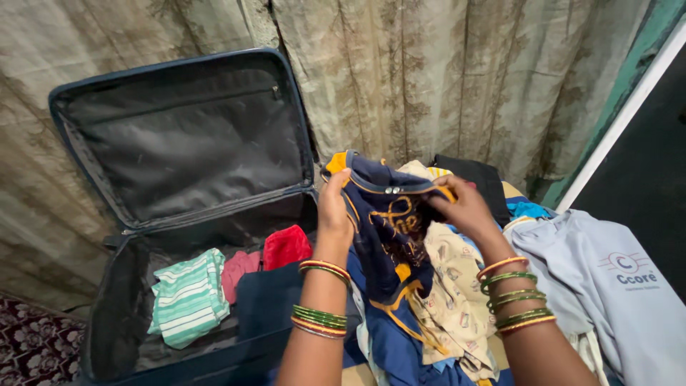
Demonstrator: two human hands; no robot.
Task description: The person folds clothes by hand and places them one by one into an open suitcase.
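A small navy garment [389, 229] with yellow trim and yellow embroidery hangs in front of me, held up by both hands. My left hand [334, 207] grips its left shoulder edge. My right hand [464, 207] pinches the right side near the collar. Both wrists carry green and gold bangles. Below the garment lies a heap of clothes [457, 307], with a cream printed piece on top and blue fabric beneath.
An open dark suitcase [179, 136] stands at the left, its lid leaning on a patterned curtain [429, 71]. Inside lie a green-striped folded cloth [187, 297], red pieces [286, 246] and a navy fold [268, 300]. A grey sweatshirt [607, 286] lies at the right.
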